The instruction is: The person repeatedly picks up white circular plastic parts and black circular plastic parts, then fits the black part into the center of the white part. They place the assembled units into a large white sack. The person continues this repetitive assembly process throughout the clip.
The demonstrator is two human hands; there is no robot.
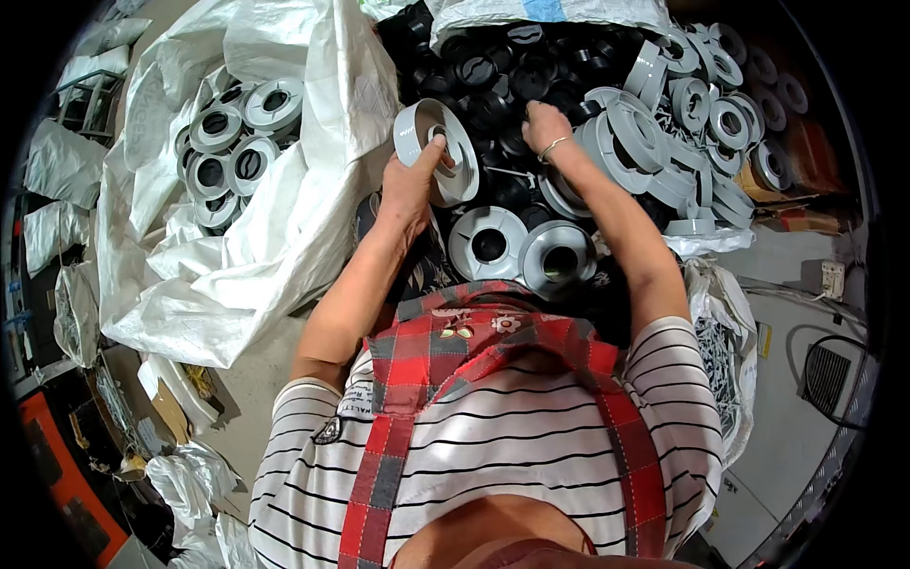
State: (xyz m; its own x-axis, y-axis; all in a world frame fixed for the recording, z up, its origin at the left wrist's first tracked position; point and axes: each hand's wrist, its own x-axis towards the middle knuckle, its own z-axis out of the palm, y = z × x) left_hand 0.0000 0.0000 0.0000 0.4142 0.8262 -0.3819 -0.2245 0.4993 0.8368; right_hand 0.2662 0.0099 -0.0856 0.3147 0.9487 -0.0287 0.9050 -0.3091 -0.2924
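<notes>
My left hand (408, 185) grips a grey plastic flanged ring (409, 137), thumb on its inner hub and the ring tipped on its side. Over the pile of round black plastic caps (536, 74), my right hand (547, 128) has its fingers curled closed; what they hold, if anything, is hidden. A bracelet circles that wrist. Close to my apron lie two grey rings side by side, the left one (466, 248) and the right one (531, 261), each with a dark centre.
On the left stands a large white woven sack (204, 318) with several grey rings holding black centres (273, 104). A heap of grey rings (678, 175) lies to the right. Below it, an upright white bag (744, 332) contains thin metallic-looking pieces (716, 356). Another white sack (607, 14) borders the far side.
</notes>
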